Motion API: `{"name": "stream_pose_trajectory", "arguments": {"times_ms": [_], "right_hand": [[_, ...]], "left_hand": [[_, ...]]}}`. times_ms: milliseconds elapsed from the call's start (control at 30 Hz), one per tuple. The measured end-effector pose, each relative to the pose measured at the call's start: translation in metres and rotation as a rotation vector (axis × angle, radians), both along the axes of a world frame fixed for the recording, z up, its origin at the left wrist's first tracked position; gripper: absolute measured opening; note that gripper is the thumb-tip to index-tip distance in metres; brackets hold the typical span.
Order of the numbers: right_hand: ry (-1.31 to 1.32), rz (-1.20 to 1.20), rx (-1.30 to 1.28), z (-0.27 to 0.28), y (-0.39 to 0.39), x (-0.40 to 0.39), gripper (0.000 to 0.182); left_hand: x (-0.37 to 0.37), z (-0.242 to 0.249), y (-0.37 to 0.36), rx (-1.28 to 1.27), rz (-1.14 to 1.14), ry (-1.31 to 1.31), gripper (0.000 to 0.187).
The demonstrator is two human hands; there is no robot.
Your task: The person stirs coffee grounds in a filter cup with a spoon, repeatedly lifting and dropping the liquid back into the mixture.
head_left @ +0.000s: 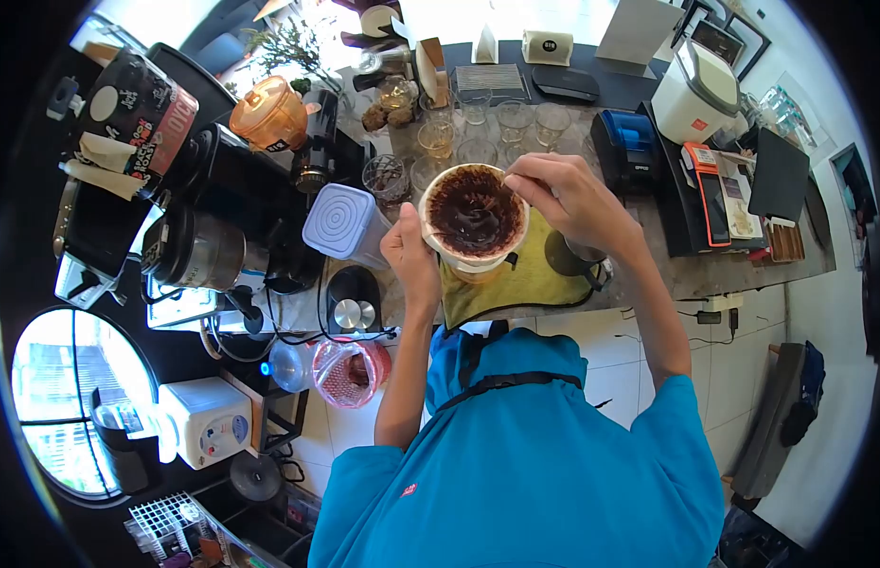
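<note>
A white coffee dripper (504,262) stands in front of me, with wet, dark coffee grounds (478,213) coating the paper filter (428,227) inside. Its left side is in the grip of my left hand (413,260), thumb up by the rim. At the right edge, my right hand (568,199) pinches the filter's rim between thumb and fingers. Under the dripper a yellowish vessel partly shows. A yellow-green cloth (487,299) lies below it on the counter. Close under my right wrist is a dark grey pitcher (570,257), partly covered by the arm.
Several glasses (514,118) stand behind the dripper. To the left are a lidded square container (345,222), a black scale-like device (353,293) and coffee machines. A blue-topped printer (627,142) and an orange card terminal (712,204) sit right. A pink-lined bin (350,372) is below the counter.
</note>
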State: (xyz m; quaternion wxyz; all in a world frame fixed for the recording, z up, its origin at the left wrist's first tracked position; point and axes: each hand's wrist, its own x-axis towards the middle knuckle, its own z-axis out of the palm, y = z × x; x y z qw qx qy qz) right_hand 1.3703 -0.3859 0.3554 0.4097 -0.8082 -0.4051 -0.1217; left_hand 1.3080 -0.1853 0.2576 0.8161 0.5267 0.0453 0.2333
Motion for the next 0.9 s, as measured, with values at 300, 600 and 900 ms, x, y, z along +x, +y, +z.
{"name": "stream_pose_trajectory", "arguments": {"times_ms": [300,600,900], "right_hand": [[0.458,-0.046,0.084,-0.026,-0.003,0.024,0.031],[0.725,0.011,0.419,-0.031,-0.005,0.029,0.031],[0.193,-0.151,0.158,0.009,0.001,-0.003,0.022]], "left_hand": [[0.002,-0.003,0.002,0.032,-0.007,0.035,0.042],[-0.001,0.006,-0.001,-0.023,0.033,0.007,0.046],[-0.002,0.008,-0.003,-0.008,0.039,0.017,0.047]]}}
